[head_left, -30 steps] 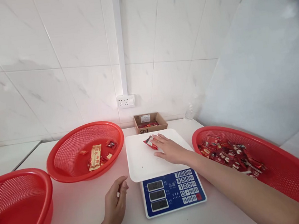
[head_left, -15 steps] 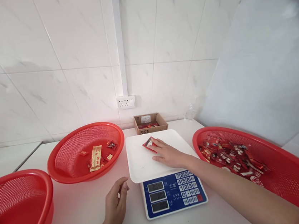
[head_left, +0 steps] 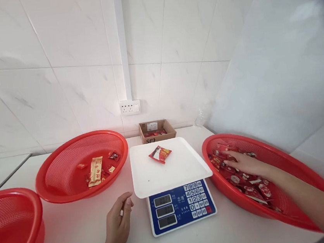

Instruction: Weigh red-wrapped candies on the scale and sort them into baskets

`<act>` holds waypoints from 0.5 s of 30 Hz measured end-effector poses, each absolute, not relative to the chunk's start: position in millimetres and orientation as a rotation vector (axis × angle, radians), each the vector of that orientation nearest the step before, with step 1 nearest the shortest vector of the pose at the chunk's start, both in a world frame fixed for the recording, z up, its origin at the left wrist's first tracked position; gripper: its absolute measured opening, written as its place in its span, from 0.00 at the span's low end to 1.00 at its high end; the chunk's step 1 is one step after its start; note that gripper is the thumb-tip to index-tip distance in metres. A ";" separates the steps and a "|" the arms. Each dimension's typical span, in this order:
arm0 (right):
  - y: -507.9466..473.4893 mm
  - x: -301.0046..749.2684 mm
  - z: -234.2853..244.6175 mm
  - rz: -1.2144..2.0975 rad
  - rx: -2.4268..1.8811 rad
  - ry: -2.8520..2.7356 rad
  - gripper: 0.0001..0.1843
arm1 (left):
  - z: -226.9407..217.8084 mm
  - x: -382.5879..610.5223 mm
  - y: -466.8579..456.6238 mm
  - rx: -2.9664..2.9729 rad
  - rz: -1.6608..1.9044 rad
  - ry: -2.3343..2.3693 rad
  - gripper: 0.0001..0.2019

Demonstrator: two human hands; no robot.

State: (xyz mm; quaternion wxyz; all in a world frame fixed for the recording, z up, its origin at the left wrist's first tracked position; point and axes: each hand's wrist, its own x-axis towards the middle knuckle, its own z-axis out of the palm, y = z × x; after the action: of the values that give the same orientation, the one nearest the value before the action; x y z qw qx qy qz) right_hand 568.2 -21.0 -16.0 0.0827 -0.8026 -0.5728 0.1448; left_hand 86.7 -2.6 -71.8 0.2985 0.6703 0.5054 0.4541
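A single red snack packet (head_left: 160,154) with a white and yellow print lies on the white pan (head_left: 168,175) of a digital scale (head_left: 183,205). Over in the right-hand red basket (head_left: 299,168), my right hand (head_left: 244,163) rests among red packets (head_left: 253,191), its fingers stretched out and apart; no packet is clearly gripped. My left hand (head_left: 118,220) hovers above the table, left of the scale, with fingers curled in and the thumb against them. Nothing shows in it.
To the left stands a red basket (head_left: 58,160) holding a long cream-coloured packet (head_left: 96,171) and small red ones. Another red basket (head_left: 13,232) is at the near left. A cardboard box (head_left: 157,131) with red packets sits behind the scale, by the tiled wall.
My right hand has let go of the packet on the pan and moved right into the basket. The left hand keeps its curled pose. The view has shifted slightly.
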 end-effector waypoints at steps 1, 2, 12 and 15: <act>-29.1 577.2 -23.7 0.527 -2.434 -1.709 0.34 | -72.6 86.5 -2.0 1.785 1.201 1.347 0.20; -36.7 583.1 -30.2 0.616 -2.456 -1.715 0.36 | -73.4 86.3 -1.4 1.788 1.200 1.352 0.21; -57.1 576.8 -28.0 0.835 -2.498 -1.793 0.45 | -75.7 85.5 4.2 1.779 1.206 1.413 0.22; -56.8 569.8 -26.9 0.847 -2.520 -1.782 0.52 | -74.3 85.8 4.0 1.790 1.202 1.414 0.21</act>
State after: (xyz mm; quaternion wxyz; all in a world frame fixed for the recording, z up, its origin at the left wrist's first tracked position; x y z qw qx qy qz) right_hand 569.8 -56.8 -26.9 -0.0295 -0.7871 -0.5564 0.2645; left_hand 85.8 4.0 -74.3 0.2781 0.6669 0.5267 0.4477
